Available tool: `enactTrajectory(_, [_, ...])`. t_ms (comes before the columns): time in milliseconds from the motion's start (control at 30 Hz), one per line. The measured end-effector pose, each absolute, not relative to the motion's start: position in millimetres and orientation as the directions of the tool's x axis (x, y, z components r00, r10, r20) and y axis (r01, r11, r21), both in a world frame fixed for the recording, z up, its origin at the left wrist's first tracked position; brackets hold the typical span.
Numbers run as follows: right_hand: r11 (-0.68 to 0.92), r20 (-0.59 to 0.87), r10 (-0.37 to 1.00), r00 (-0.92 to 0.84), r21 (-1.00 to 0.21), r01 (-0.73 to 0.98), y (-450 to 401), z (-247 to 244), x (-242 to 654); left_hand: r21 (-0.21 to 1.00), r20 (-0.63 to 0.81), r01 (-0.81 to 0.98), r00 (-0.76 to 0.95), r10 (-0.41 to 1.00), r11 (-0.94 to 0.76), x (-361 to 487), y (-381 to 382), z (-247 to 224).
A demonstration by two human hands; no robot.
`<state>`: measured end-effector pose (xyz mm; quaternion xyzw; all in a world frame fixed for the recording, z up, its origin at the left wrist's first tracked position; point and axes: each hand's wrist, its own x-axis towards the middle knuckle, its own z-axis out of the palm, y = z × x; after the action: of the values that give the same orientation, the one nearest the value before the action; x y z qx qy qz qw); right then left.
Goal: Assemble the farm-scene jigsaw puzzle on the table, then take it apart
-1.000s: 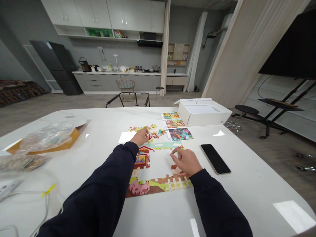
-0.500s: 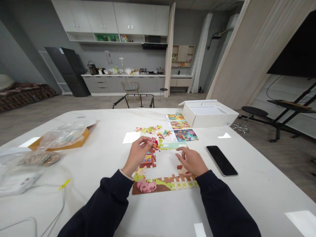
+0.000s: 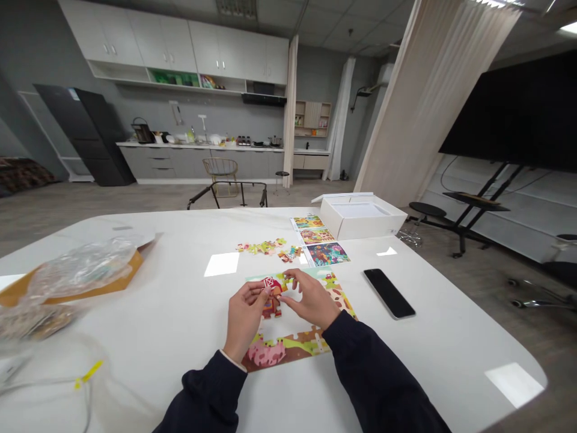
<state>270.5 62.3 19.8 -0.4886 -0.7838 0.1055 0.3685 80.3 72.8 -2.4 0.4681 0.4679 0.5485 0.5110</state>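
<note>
Left hand: fingers pinching red barn jigsaw piece by edges, above part-built jigsaw puzzle, mid-tabletop. Right hand: fingers curved just beside piece, contact unclear. Piece likely light, stiff card; edges best hold.

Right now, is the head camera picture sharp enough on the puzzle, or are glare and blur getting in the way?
In the head view, the puzzle looks sharp around the left hand and right hand; a glare patch lies beyond it, not on it; the plastic bag at the left edge is blurred.
</note>
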Motion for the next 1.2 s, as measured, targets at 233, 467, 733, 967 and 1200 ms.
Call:
enactTrajectory(233, [0.556,0.516,0.798,-0.312,-0.43,0.711,57.1,18.5,279.3,0.988,0.054,-0.144,0.02,0.998,-0.051,79.0,73.5,-6.7])
enactTrajectory(467, [0.542,0.53,0.783,-0.325,-0.327,0.774,53.4,25.7,285.0,0.994,0.073,-0.084,0.047,0.996,-0.068,82.1,67.6,1.6])
enactTrajectory(733, [0.527,0.528,0.792,-0.307,-0.336,0.781,53.7,21.1,286.1,0.994,0.109,-0.015,0.056,0.992,-0.109,81.2,65.2,2.5])
enactTrajectory(967, [0.567,0.481,0.789,-0.382,-0.33,0.755,50.7,27.4,289.6,0.994,0.101,-0.041,0.053,0.993,-0.099,79.6,68.4,-1.4])
enactTrajectory(1200, [0.535,0.3,0.844,-0.444,-0.42,0.734,47.2,21.7,287.2,0.864,0.187,0.416,0.26,0.947,-0.284,47.2,64.9,8.5])
